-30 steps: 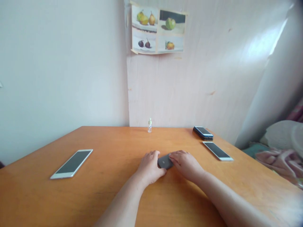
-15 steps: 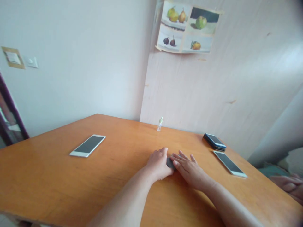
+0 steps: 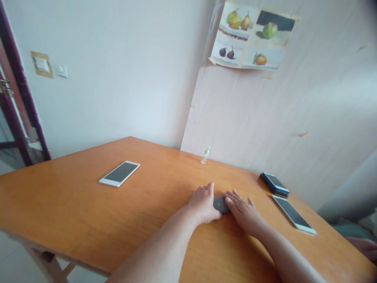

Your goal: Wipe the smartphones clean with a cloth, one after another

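A dark grey, flat slab point(image 3: 221, 205) with a faint mark on it lies on the wooden table, mostly covered by my hands; its kind does not show clearly. My left hand point(image 3: 204, 203) holds its left end, thumb on the near side and fingers on the far side. Across the right end lies my right hand point(image 3: 244, 210), flat, with its fingers stretched out. To the right of it is a white phone point(image 3: 294, 214), screen up. Another white phone point(image 3: 120, 173) lies farther off on the left, also screen up.
The wooden table point(image 3: 73, 196) meets the wall at the back. Near that edge stands a small clear bottle point(image 3: 205, 155) with a green top. Several dark phones point(image 3: 274, 184) are stacked at the back right. Taped fruit pictures point(image 3: 255, 37) hang on the wall.
The view has turned a little to the left. My right hand has slid slightly away from my left, so more of the grey slab shows between them.
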`<state>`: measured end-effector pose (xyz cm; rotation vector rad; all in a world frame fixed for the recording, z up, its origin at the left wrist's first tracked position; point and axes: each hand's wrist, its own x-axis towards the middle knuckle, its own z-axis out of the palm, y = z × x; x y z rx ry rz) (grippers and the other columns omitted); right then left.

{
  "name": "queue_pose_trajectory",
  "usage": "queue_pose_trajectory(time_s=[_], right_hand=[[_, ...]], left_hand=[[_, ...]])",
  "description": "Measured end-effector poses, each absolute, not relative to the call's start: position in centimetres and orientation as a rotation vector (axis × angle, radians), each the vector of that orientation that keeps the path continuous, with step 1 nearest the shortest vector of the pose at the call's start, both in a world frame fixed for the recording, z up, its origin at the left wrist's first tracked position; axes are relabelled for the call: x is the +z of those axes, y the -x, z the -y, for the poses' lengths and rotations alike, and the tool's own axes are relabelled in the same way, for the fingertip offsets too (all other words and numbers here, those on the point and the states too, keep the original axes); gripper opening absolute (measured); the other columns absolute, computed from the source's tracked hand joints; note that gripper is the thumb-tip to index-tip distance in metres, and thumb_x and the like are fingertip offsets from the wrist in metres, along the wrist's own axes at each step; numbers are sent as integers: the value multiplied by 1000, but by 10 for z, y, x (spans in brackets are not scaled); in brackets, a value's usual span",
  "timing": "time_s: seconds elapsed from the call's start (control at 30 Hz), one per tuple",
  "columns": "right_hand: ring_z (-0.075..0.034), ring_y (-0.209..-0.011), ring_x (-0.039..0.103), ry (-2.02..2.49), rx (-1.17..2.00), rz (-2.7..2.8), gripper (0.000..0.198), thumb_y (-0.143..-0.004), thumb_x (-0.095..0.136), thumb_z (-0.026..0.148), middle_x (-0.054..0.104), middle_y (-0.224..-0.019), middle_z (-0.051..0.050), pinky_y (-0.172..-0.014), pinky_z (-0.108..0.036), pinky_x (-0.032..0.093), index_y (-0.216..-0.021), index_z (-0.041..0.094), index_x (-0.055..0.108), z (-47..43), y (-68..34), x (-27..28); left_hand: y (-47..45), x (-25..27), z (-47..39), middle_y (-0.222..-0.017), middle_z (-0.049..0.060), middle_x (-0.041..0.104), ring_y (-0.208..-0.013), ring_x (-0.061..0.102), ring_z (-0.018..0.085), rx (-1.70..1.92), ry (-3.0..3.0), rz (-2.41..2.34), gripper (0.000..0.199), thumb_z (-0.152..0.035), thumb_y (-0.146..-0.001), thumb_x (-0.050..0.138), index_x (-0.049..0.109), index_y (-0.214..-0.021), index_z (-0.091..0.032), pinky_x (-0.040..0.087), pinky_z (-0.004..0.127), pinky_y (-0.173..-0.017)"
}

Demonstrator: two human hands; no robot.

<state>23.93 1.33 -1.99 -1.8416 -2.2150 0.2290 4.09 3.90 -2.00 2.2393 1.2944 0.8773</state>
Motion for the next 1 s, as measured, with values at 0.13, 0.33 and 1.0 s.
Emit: queue_pose_trajectory(time_s=[0.13, 0.33, 1.0], right_hand=[[-28, -148, 21, 1928, 152, 2186, 57, -102, 20, 48, 40, -153, -10, -115, -67, 5, -147, 22, 44, -15, -251, -24], [-23, -147, 23, 1475, 380, 2527, 53, -102, 27, 44, 34, -156, -5, -121, -53, 10, -150, 27, 39, 14, -223, -5], [-20, -82, 61, 1842, -17, 2069, 20, -83, 49, 17, 68, -87, -5, -72, -29, 42, -96, 18, 64, -21, -269, -7]], left_hand=[[-41, -18, -39, -116, 20, 65, -106, 60, 40, 823, -2271, -1303, 99, -36, -53, 76, 41, -142, -13, 46, 44, -88], [-40, -16, -39, -117, 18, 65, -107, 60, 36, 775, -2349, -1323, 76, -42, -63, 71, 49, -130, -14, 48, 43, -89], [-37, -22, -44, -108, 10, 66, -99, 61, 29, 759, -2439, -1297, 61, -42, -60, 74, 57, -114, -20, 50, 36, -81]])
